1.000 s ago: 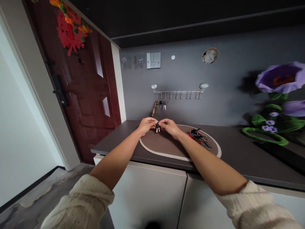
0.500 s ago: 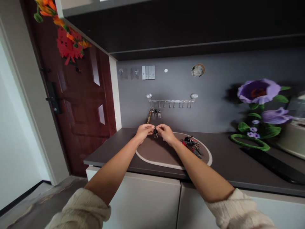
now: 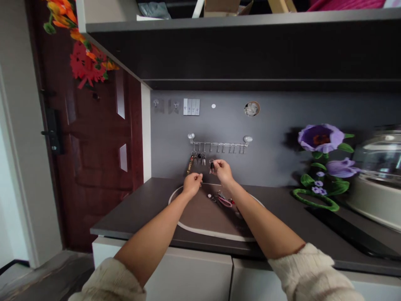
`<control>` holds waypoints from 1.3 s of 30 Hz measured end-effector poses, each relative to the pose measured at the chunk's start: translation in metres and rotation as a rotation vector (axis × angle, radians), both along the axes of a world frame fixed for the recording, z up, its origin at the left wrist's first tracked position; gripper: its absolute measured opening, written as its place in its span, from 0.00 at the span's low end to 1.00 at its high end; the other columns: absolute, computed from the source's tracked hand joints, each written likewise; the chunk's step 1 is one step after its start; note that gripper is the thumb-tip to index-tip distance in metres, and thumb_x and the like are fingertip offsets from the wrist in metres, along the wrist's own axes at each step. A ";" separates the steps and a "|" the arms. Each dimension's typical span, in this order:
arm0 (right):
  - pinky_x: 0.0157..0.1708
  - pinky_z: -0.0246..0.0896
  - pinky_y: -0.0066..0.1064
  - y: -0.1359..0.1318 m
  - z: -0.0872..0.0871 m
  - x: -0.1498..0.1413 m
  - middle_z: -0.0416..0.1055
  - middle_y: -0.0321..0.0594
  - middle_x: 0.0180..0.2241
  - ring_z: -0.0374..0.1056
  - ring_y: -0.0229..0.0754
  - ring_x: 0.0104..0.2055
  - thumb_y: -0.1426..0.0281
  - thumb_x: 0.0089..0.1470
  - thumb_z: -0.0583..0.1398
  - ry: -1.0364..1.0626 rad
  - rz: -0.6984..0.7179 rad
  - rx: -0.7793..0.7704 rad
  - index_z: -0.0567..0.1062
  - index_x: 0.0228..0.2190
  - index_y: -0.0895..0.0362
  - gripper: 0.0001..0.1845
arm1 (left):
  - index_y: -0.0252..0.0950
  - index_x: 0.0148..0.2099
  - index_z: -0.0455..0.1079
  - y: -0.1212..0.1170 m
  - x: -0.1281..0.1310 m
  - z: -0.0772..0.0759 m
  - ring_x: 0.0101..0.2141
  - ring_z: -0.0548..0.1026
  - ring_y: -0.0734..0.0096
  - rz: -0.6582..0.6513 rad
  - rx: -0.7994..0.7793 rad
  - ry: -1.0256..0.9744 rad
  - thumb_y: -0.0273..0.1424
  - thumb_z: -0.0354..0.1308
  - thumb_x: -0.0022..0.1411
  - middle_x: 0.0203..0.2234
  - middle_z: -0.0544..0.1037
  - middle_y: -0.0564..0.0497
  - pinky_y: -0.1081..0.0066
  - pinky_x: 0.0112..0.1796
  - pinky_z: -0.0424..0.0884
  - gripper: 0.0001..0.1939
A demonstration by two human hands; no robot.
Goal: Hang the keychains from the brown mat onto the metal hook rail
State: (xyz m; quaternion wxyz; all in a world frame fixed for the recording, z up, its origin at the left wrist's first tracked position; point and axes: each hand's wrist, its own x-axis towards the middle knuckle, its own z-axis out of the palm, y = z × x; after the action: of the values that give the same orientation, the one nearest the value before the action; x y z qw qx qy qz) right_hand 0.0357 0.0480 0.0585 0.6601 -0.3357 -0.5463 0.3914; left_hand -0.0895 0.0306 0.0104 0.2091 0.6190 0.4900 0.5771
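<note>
My right hand (image 3: 222,172) is raised, thumb and fingers pinching a small bunch of keys (image 3: 211,166) by its ring, just below the wall hook rail (image 3: 219,144). Over the mat, my left hand (image 3: 191,184) has its fingers pressed together; what they hold, if anything, I cannot make out. Several key bunches (image 3: 203,159) hang from the rail's left hooks, one with a brown lettered strap (image 3: 189,166). Loose keys with a pink-looped piece (image 3: 224,201) lie on the brown oval mat (image 3: 200,219), partly hidden by my right forearm.
A purple fabric flower (image 3: 321,139) stands at the right beside a white-based clear appliance (image 3: 372,196). Overhead juts a dark shelf (image 3: 244,52). To the left is a dark red door (image 3: 103,167). The grey counter (image 3: 131,209) ends at a front edge.
My hands have drawn apart. The right one has lifted the keys up toward the rail, while the left has lost contact with them. The view has tilted upward and shows more shelf.
</note>
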 end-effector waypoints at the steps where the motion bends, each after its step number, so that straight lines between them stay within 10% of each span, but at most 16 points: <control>1: 0.25 0.63 0.27 0.003 0.006 0.000 0.63 0.32 0.21 0.60 0.32 0.23 0.68 0.43 0.57 0.031 -0.004 -0.024 0.65 0.24 0.58 0.06 | 0.32 0.25 0.67 0.000 -0.001 -0.004 0.18 0.67 0.78 0.011 0.022 0.076 0.38 0.47 0.54 0.19 0.72 0.51 0.75 0.24 0.60 0.16; 12: 0.21 0.63 0.25 0.041 0.048 -0.020 0.62 0.31 0.17 0.60 0.29 0.18 0.75 0.49 0.53 0.177 -0.127 -0.178 0.64 0.22 0.59 0.05 | 0.34 0.26 0.70 0.001 0.000 -0.018 0.22 0.67 0.75 0.024 0.019 0.343 0.34 0.48 0.54 0.18 0.72 0.51 0.75 0.26 0.58 0.13; 26: 0.21 0.65 0.27 0.072 0.037 -0.026 0.60 0.31 0.17 0.60 0.30 0.17 0.75 0.46 0.54 0.180 -0.251 -0.275 0.66 0.22 0.59 0.04 | 0.34 0.25 0.70 0.008 -0.001 -0.023 0.23 0.68 0.73 0.022 -0.040 0.281 0.33 0.49 0.54 0.18 0.72 0.50 0.74 0.28 0.60 0.12; 39: 0.24 0.63 0.25 0.045 0.024 -0.003 0.63 0.33 0.18 0.62 0.29 0.19 0.81 0.46 0.51 0.037 -0.166 -0.261 0.63 0.20 0.59 0.08 | 0.32 0.26 0.67 0.006 -0.004 -0.025 0.17 0.65 0.80 -0.145 -0.130 0.032 0.30 0.53 0.51 0.17 0.70 0.54 0.77 0.22 0.60 0.06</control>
State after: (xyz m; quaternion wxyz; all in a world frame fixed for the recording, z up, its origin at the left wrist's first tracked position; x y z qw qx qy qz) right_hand 0.0326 0.0929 0.0829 0.6508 -0.4554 -0.4489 0.4094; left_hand -0.0935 0.0365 -0.0141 0.2821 0.6472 0.4836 0.5174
